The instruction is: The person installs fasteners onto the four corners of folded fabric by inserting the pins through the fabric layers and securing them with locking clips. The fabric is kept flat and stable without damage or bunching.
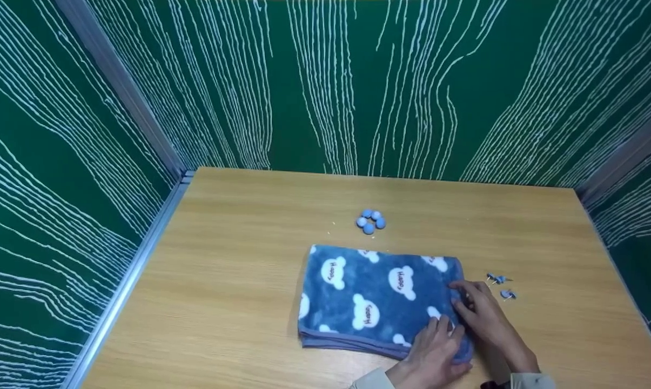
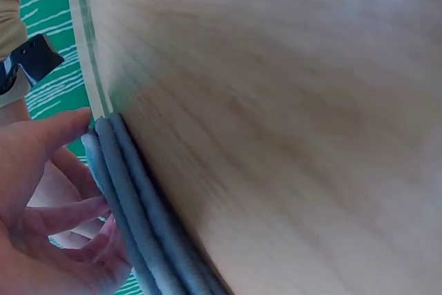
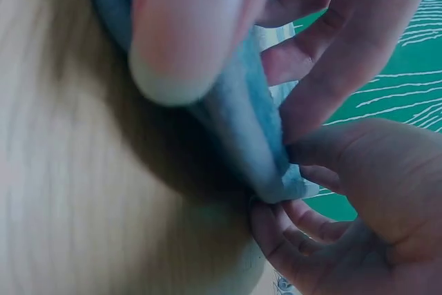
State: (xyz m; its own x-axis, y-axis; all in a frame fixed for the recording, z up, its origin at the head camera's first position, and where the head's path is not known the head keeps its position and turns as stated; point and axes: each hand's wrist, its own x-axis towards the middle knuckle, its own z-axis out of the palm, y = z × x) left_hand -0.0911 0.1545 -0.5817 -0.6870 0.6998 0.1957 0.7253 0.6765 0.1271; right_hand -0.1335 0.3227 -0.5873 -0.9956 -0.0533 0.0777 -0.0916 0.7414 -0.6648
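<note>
1. Nearest you, at the bottom right of the head view, your left hand [image 1: 435, 346] is at the lower right corner of the blanket [image 1: 379, 300]. It grasps that corner: fingers on the upper face, thumb against the ends of the layers, as the left wrist view shows.
2. Just beyond it, your right hand [image 1: 487, 316] pinches the blanket's right edge; in the right wrist view the cloth sits between your thumb and fingers. Neither hand has released.
3. The blanket lies on the table [image 1: 222, 259], right of centre in the lower part of the head view. It is already folded into a compact stack, and most of its upper face is laid out smoothly. I judge the folding mostly done.
4. What seems left is the right end: the edge under your fingers is not yet lying flat, and the layers along the near side do not quite line up.
5. Farther off, right of the blanket, a few small blue pins [image 1: 499, 279] lie loose, none fixed to the cloth as far as you can see.
6. Farthest among the objects, above the blanket near the middle of the frame, five blue balls [image 1: 368, 229] sit in a ring, apart from both hands.
</note>
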